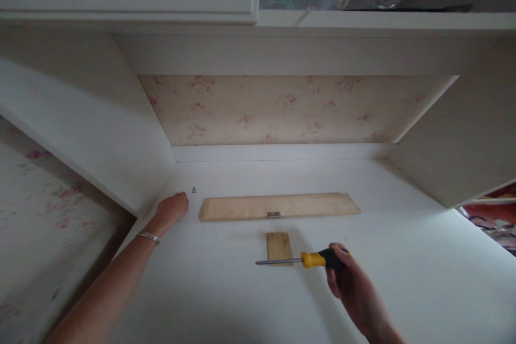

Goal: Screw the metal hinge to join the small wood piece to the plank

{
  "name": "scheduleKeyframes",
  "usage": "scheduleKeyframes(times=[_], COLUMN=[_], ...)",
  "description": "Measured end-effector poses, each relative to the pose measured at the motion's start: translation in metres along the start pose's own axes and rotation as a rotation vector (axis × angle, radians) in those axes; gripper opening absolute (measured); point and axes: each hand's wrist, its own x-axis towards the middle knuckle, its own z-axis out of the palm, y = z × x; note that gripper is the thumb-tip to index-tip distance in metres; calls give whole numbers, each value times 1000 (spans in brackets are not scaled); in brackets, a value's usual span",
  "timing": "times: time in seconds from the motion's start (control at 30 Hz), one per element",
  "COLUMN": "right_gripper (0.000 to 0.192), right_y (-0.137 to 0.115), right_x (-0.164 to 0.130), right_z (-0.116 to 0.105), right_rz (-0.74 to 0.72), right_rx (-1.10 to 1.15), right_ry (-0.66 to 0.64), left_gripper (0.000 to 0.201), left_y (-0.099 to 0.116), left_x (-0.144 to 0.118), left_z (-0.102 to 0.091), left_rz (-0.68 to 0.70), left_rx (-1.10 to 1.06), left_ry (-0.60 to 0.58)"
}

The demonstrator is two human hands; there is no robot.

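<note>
Wood comes in two pieces on the white shelf (403, 258): one long board (282, 206) with one small hinge (273, 215), and one little block (279, 247) at its 6 o'clock. One tiny screw (194, 190) lies at the board's 9 o'clock, just beside the left hand (171, 210), which rests curled on the shelf and holds nothing. The right hand (355, 285) is closed around one screwdriver (302, 260), whose tip points to 9 o'clock over the block.

A screwdriver (306, 260) with a yellow and black handle is held level above the white surface, its metal shaft pointed to the left over a small wooden block (279, 247). A small grey screw (194, 190) is seen standing on the surface, just beside the left end of a long wooden strip (278, 206).
</note>
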Motion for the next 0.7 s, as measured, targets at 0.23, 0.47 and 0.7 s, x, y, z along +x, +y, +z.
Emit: scheduleKeyframes(times=[0.23,0.47,0.7], right_gripper=[50,36,26], right_y=[42,63,70], right_x=[-18,-20,-24], right_z=[12,41,52], right_rz=[236,420,302], right_rx=[54,-80,-338], right_ry=[-337,-559,-513], left_gripper=[36,26,22], left_y=[39,138,182], left_x=[-55,-150,-177], left_z=[-15,-26,-25], left_rz=[80,17,-205], left_rx=[-883,-2188,-2509], left_ry=[43,-171,-359])
